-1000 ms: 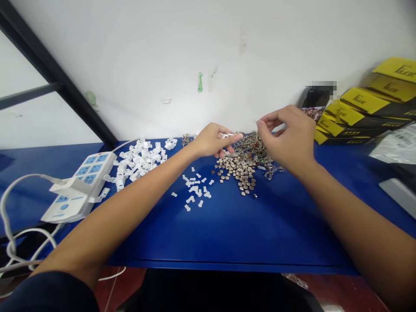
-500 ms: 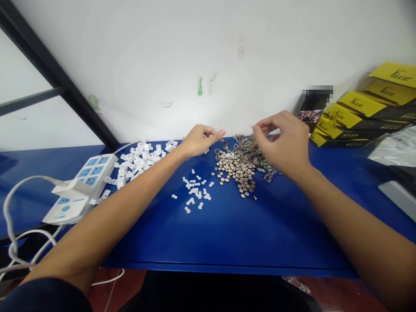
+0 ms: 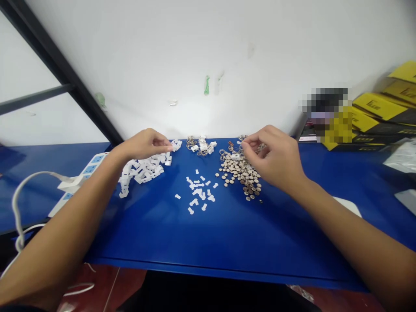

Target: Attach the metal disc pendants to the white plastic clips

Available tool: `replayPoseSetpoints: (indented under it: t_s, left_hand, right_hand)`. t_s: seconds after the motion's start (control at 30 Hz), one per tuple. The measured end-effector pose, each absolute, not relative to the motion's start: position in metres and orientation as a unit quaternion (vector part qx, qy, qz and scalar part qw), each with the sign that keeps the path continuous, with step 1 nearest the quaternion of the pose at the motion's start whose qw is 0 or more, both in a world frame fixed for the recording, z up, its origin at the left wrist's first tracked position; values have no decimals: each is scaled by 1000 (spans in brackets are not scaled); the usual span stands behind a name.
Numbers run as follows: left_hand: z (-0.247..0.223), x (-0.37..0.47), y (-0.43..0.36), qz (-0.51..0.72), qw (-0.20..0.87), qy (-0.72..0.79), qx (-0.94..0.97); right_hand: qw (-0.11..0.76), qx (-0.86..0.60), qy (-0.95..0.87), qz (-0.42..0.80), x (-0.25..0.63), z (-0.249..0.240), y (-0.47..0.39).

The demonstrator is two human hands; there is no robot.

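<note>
Head view. Clock taken from the middle of the blue table (image 3: pixel 208 238), twelve toward the wall.

Left hand (image 3: pixel 144 143), eleven o'clock: thumb and forefinger narrow, tips at the far edge of the heap of white casings (image 3: pixel 147 169). One casing shows just beyond the tips; gripped or merely adjoining, cannot tell.

Right hand (image 3: pixel 276 156), one o'clock: thumb and forefinger drawn together over the far side of the round metal discs (image 3: pixel 242 173). Whether anything sits in the pinch, cannot tell.

At twelve: loose white tabs (image 3: pixel 197 190), and beyond them, near the wall, a cluster of white pieces with metal rings (image 3: pixel 203 147).

Handling (estimates). Casings: light, stiff plastic, probably prone to snagging on each other; best taken singly by opposite side walls. Discs: smooth, likely slippery, dense for their size; pinch across the rim. Tabs: thin, nearly weightless; lift by an edge. Rings: likely to catch; hold the white piece instead.

Writing: yellow boxes (image 3: pixel 378 106), two o'clock, carry dark stylised lettering, apparently ending "CE"; first letters uncertain. Pixelated patch beside them illegible. Power strip (image 3: pixel 94 167), ten o'clock: blue socket faces, no readable text.
</note>
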State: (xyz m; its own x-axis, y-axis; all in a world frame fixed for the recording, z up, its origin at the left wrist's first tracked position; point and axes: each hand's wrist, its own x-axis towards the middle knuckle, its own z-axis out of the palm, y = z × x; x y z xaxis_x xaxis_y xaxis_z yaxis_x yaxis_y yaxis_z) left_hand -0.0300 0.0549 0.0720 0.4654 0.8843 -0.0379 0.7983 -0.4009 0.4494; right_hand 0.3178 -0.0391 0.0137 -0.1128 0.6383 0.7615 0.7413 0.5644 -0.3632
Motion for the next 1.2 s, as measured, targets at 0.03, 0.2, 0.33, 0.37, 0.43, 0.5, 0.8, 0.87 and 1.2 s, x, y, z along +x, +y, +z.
replayPoseSetpoints:
  t_s: [0.03, 0.2, 0.33, 0.37, 0.43, 0.5, 0.8, 0.87, 1.2]
  left_hand:
    - [74, -40, 53, 82, 195, 521, 827]
    - [71, -23, 46, 133, 94, 526, 835]
    - [57, 54, 40, 232, 87, 405, 880]
    - [53, 75, 40, 230, 85, 367, 897]
    - [42, 113, 43, 210, 77, 294, 929]
    - [34, 140, 48, 170, 67, 261, 948]
    - [20, 154, 63, 106, 62, 287, 950]
    - [17, 152, 64, 111, 78, 286, 949]
    - [28, 124, 52, 277, 333, 274, 858]
  right_hand:
    - [475, -461, -748, -49, 315, 15, -42]
    - [490, -471, -731, -70, 318, 16, -39]
    - [503, -488, -706, -104, 331, 11, -26]
    - [501, -491, -704, -108, 334, 9, -24]
    - [495, -497, -705, -108, 337, 7, -20]
    - [490, -504, -705, -101, 338, 6, -18]
    - [493, -508, -702, -85, 337, 10, -23]
    - [491, -507, -703, -86, 337, 10, -23]
    - [505, -518, -689, -43, 336, 7, -19]
